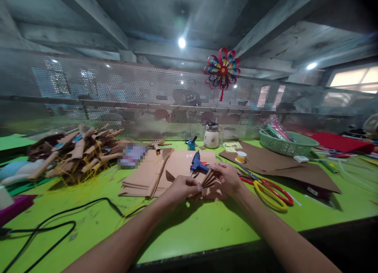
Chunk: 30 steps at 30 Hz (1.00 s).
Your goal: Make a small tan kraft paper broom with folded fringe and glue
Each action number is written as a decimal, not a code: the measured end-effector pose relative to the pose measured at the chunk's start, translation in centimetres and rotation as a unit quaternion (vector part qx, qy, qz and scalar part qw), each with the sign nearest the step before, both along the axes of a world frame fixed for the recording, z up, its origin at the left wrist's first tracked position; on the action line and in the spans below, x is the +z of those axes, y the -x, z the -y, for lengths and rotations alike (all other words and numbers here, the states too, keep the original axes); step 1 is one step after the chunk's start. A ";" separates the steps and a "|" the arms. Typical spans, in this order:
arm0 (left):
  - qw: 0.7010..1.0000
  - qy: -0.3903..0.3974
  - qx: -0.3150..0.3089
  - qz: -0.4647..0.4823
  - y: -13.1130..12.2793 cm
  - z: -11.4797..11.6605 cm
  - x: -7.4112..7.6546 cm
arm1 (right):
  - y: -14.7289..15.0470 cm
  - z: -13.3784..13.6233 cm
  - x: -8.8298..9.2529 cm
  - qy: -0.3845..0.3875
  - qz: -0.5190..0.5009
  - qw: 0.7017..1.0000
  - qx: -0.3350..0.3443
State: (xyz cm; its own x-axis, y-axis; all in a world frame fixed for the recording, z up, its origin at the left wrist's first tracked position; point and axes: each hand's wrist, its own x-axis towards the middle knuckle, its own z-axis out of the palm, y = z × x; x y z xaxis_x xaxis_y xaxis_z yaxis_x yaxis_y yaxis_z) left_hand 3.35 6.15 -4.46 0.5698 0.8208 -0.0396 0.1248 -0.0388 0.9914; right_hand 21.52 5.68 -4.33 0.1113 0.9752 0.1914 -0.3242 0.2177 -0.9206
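A pleated piece of brown kraft paper [208, 179] is pinched between both my hands. My left hand [184, 188] grips its lower left end, thumb against fingers. At its upper right, my right hand [228, 176] is closed on the folds. Just behind the paper lies a blue hot glue gun [196, 163] on stacked brown sheets [138, 178]. To the right of my right hand are scissors with red and yellow handles [270, 194]. A small spool of yellow thread [241, 157] stands beyond them.
A heap of rolled brown paper pieces with yellow strings [79, 151] fills the left. Black cable [73, 204] crosses the green table [177, 241]. Behind stand a white jar [211, 137] and a blue ink bottle [191, 145]. A green basket [285, 145] and large brown sheets [295, 174] lie right.
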 end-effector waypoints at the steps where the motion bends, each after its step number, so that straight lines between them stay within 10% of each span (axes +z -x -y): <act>1: 1.000 0.000 -0.001 -0.002 0.0 0.0 0.0 | 0.0 0.0 0.1 -0.002 -0.004 1.000 -0.008; 12: 1.000 0.024 0.011 0.015 0.4 -0.6 -0.7 | -2.3 -1.1 0.3 -0.034 -0.053 0.991 -0.122; 22: 0.979 0.087 0.059 0.174 0.5 -0.6 -0.1 | 0.4 0.8 0.0 -0.011 0.123 0.986 0.111; 30: 0.984 0.070 0.076 0.147 0.1 -0.6 -0.4 | 0.5 0.5 -0.7 0.003 0.108 0.987 0.119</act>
